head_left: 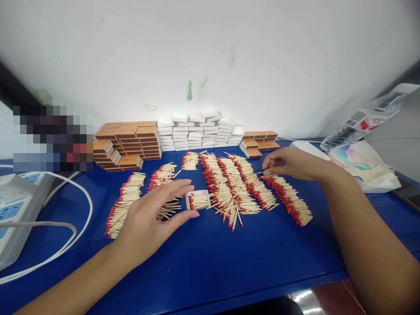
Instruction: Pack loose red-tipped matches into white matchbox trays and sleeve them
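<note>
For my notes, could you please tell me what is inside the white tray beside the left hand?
The white tray holds matches, red heads toward the left hand. The top ones cover whatever lies beneath, so how deep they lie cannot be seen.

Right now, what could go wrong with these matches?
1. The left hand spans the small white tray; a nudge could spill its matches.
2. The right hand is at the far end of the rightmost match row; a careless sweep might scatter it.
3. Some top pieces of the white box stack sit askew; a bump could topple them.
</note>
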Tool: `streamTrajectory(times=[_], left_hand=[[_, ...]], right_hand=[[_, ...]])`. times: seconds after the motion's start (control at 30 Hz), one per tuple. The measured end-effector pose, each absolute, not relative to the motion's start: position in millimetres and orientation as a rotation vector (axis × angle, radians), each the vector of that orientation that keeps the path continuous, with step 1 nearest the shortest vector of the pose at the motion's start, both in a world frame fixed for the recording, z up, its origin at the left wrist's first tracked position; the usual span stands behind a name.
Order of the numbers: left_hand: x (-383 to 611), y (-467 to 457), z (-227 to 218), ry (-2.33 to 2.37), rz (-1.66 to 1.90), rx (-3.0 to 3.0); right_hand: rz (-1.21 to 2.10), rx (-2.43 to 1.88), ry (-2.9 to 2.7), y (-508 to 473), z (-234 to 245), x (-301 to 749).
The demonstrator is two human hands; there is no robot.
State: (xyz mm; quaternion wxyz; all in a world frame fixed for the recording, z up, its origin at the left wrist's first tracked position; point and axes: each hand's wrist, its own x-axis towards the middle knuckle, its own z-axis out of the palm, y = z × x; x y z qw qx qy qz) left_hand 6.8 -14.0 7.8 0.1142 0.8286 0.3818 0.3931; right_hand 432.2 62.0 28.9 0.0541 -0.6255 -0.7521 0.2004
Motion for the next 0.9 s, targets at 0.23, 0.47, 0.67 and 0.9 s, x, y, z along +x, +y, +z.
streamTrajectory(times=[0.23,0.47,0.67,0.9], left_hand=[[6.2,-14.9,7.3,1.082,1.149,2.442],[7.5,-15.0,9.0,1.103,1.134,2.457],[7.4,-14.0,8.7,1.107,1.158,2.469],[7.2,-14.9,9.2,1.081,1.145,2.481]], right_hand=[[0.576,-1.909,-2.313,57.9,36.2,427.8],[0.585,-1.934,-2.274,58.8,34.7,425.0],[0.654,-1.914,-2.241,60.1,32.6,430.2],[0.610,-1.932,-2.248,62.6,27.6,430.8]])
